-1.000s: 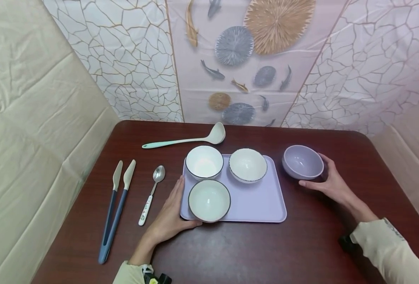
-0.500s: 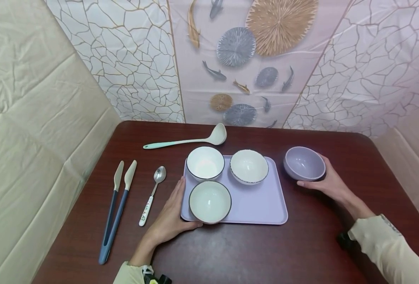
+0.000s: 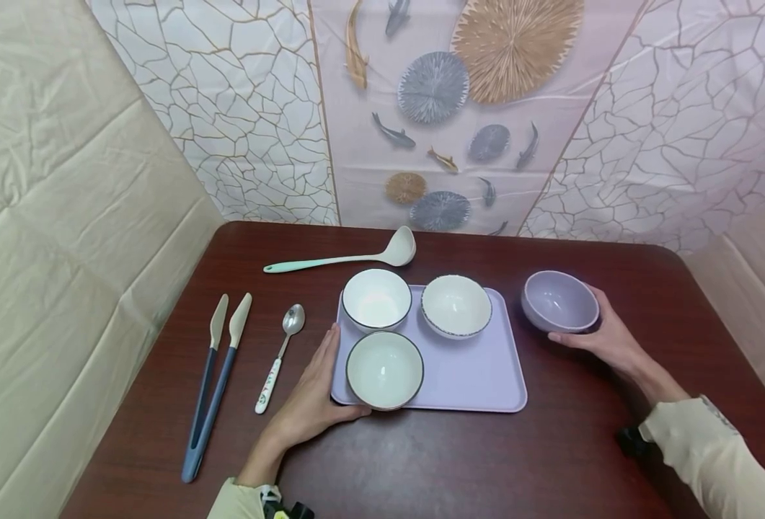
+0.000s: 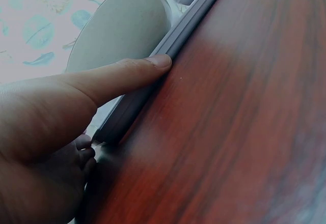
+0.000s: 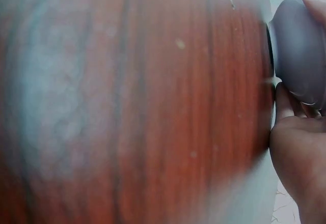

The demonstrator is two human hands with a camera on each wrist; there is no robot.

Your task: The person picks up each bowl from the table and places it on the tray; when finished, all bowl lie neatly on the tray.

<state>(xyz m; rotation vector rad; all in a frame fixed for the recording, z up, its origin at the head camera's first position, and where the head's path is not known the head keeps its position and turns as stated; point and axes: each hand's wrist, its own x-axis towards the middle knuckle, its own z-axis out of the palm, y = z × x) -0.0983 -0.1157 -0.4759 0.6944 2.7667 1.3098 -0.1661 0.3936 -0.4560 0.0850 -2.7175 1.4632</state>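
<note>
My left hand (image 3: 311,393) rests along the near left corner of a lilac tray (image 3: 466,382), fingers lying along its left side. In the left wrist view its thumb (image 4: 127,74) touches the tray's front rim. On the tray sit three white bowls: a dark-rimmed one (image 3: 376,297) at the back left, a speckle-rimmed one (image 3: 456,305) at the back right, and another dark-rimmed one (image 3: 385,370) at the front left. Right of the tray, my right hand (image 3: 616,346) holds a purple bowl (image 3: 560,301) from its right side, thumb in front. The bowl's far side fingers are mostly hidden.
A ladle (image 3: 398,249) with a mint handle lies behind the tray. To the left are a metal spoon (image 3: 281,357) with a patterned white handle and blue-handled tongs (image 3: 210,404). Patterned cloth walls (image 3: 259,108) stand around the dark wooden table (image 3: 453,468).
The head view shifts slightly. My right hand moves only a little at the purple bowl; the left hand and the tray keep their places.
</note>
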